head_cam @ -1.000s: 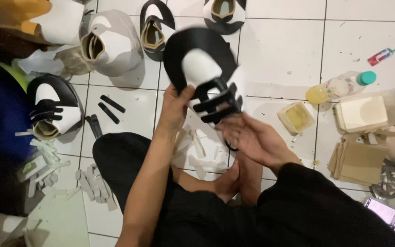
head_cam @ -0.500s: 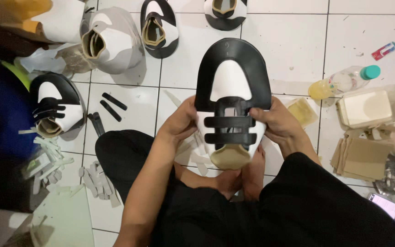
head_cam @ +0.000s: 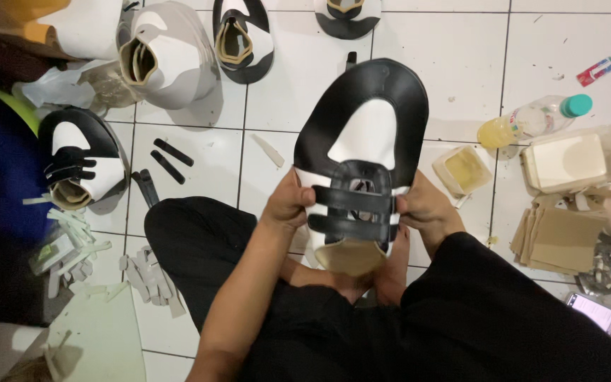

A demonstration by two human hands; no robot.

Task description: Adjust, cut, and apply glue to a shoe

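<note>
I hold a large black-and-white shoe upper [head_cam: 365, 141] with two black straps in front of me, toe pointing away. My left hand [head_cam: 288, 205] grips its left side at the straps. My right hand [head_cam: 422, 212] grips the right side at the same height. Both thumbs press on the strap ends. The tan inner opening of the upper faces me, just above my crossed legs in black trousers [head_cam: 192, 247].
More shoe uppers lie on the white tiled floor: one at left [head_cam: 79, 166], a grey-white one [head_cam: 167, 53] and others at the top. Black strap pieces [head_cam: 167, 159], a bottle with yellow liquid [head_cam: 532, 120], a glue tub [head_cam: 464, 170], cardboard pieces [head_cam: 556, 237] and a phone [head_cam: 606, 318] surround me.
The shoe upper has turned from tilted to straight, toe away from me, and come closer. My right hand has moved up from below onto its right side.
</note>
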